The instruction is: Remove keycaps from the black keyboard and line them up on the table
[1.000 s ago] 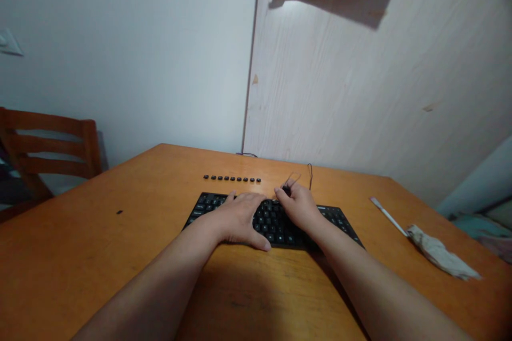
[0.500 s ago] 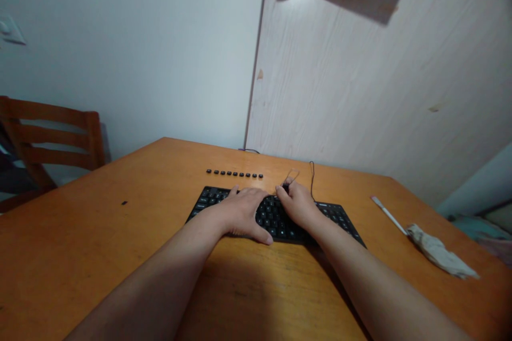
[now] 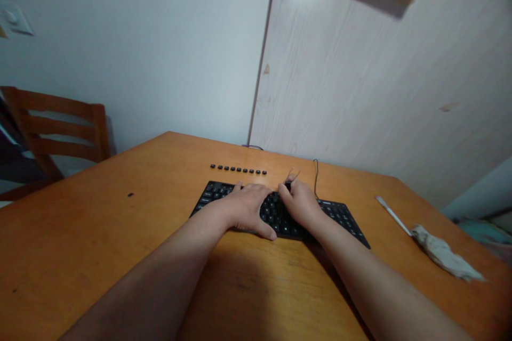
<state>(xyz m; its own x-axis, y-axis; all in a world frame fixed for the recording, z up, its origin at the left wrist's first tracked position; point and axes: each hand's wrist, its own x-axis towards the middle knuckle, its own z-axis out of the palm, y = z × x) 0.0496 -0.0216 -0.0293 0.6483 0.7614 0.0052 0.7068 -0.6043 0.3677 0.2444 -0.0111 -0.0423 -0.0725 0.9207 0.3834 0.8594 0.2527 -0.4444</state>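
Observation:
A black keyboard (image 3: 338,213) lies on the wooden table, partly covered by both hands. My left hand (image 3: 248,208) rests over its left-middle part, fingers spread towards the back edge and thumb stretched along the front edge. Beside it, my right hand (image 3: 300,202) is closed on a small tool with a black handle and thin wire loops, which looks like a keycap puller (image 3: 288,186). Its wires point up and away from the keys. Behind the keyboard, several loose black keycaps (image 3: 239,169) sit in a straight row. The fingertips of my right hand are partly hidden.
On the right of the table (image 3: 140,245) lie a white-handled brush (image 3: 392,214) and a crumpled pale cloth (image 3: 444,253). A small dark piece (image 3: 130,195) is at the left. The keyboard cable (image 3: 316,178) runs backward. A wooden chair (image 3: 60,122) stands far left.
The camera view has shifted slightly. Both hands keep nearly the same places on the keyboard, and the wires above my right hand have tilted a little.

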